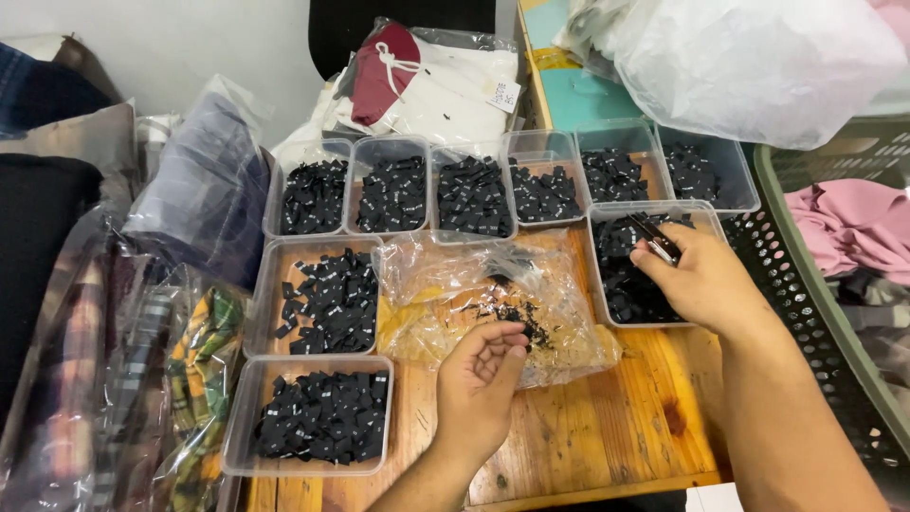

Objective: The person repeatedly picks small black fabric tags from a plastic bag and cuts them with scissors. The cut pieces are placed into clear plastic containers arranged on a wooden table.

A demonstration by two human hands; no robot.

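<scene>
Nearest to us lay the bare plank table (607,446), and on its near left corner a clear tub (318,414) heaped with small black labels. Our left hand (483,379) rested just beyond that edge, palm up, fingers curled loosely with the tips closing on a label or two at the lip of a crumpled clear bag (493,299). Only a thin scatter of loose labels (517,318) was left inside that bag, which we judged meant most of its contents had already been sorted out.

Our right hand (697,280) hovered over the tub on the right (630,275), thumb and forefinger pinched shut on a small stack of labels (654,237). We could not tell how many were in that stack.

To the left of the bag sat another tub (327,299), its labels lying loose and less tidy than the rest. Beyond it ran a back row of six tubs (474,194), each well filled with the same black pieces. As far as we could judge, the sorting was far along, with the bag's remnant and the pinched stack yet to be placed.

Folded garments in plastic sleeves (180,313) crowded the left side, a green mesh basket (834,313) holding pink cloth stood on the right, and farthest off lay a white bagged garment with a dark red pouch (384,66).
</scene>
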